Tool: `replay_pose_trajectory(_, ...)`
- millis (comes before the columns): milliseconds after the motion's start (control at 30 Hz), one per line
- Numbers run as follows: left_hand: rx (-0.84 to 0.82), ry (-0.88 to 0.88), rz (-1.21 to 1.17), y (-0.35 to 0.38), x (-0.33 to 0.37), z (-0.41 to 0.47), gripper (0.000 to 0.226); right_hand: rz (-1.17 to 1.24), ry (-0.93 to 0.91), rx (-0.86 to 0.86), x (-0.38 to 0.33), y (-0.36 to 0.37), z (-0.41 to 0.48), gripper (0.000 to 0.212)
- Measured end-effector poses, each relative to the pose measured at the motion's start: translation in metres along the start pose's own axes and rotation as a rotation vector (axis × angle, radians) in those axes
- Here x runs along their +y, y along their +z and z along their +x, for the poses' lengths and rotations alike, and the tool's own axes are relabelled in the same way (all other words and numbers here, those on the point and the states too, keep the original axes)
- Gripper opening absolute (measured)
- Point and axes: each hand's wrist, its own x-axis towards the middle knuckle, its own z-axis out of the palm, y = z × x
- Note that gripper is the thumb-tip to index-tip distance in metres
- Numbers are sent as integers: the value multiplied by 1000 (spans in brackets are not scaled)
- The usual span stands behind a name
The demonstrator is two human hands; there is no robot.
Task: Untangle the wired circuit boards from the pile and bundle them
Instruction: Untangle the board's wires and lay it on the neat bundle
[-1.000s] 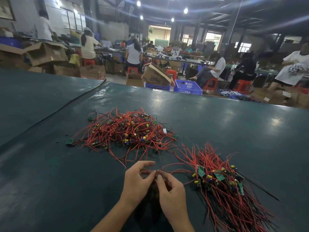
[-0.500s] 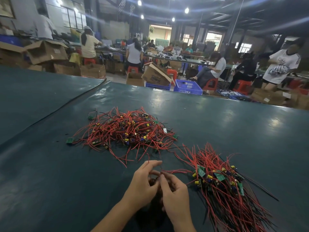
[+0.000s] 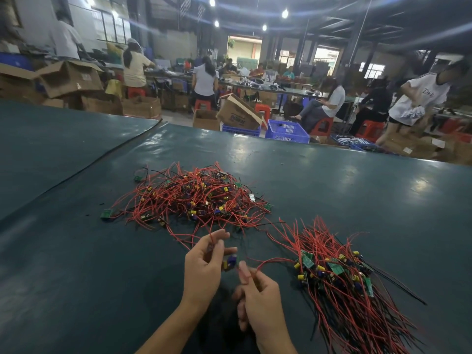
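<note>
1. The left hand (image 3: 204,267) is at lower centre, raised off the table (image 3: 76,264) with its fingers curled.
2. It pinches a small board (image 3: 229,262) between thumb and fingers. The board carries a blue part and a yellow part. A thin red lead runs up past the index finger.
3. The right hand (image 3: 260,302) sits just below and right of the left, fingers curled in a narrow pinch.
4. Its fingertips hold a red wire (image 3: 273,260), which arcs right toward the bundle (image 3: 344,284).
5. The right index tip is just beside the board. I cannot tell whether they touch.
6. The pile (image 3: 194,198) lies mid-frame, above the hands. It is a loose tangle of red and black leads with small boards and yellow and blue parts mixed through it.
7. Two green boards sit at the pile's left fringe, one at its upper left and one at its lower left.
8. The bundle lies at lower right. Its leads run roughly side by side toward the bottom right corner, with green boards clustered near its upper end. A few black leads stick out on its right side.
9. The table is covered in a dark green sheet, with a seam running from upper centre down to the left edge.
10. Beyond the far edge are cardboard boxes (image 3: 74,77) at upper left and a blue crate (image 3: 287,131) at upper centre.
11. People (image 3: 204,77) sit on red stools (image 3: 321,125) at benches across the top of the frame.
</note>
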Motion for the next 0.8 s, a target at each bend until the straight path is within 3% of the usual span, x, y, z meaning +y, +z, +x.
replay_pose_trajectory(100,-33,24,73,3,-1,-5,22,21,-76,-6,-1,-5,2,14)
replay_pose_trajectory(233,17,41,174,2,-1,-7,24,-154,-138,-48,4,-7,1,45)
replay_pose_trajectory(333,71,50,243,-1,-2,-4,24,-350,-289,-89,8,-5,-1,48)
replay_pose_trajectory(467,102,52,250,-2,-1,-1,27,-430,-427,-102,11,-3,-3,52)
replay_pose_trajectory(633,69,49,224,-4,-2,-1,27,-339,-479,-21,10,0,-3,30)
replay_pose_trajectory(700,35,62,201,-2,1,-3,28,-227,-416,51,6,1,-4,16)
replay_pose_trajectory(800,-19,99,162,0,4,-7,27,-44,-263,175,0,-3,0,16)
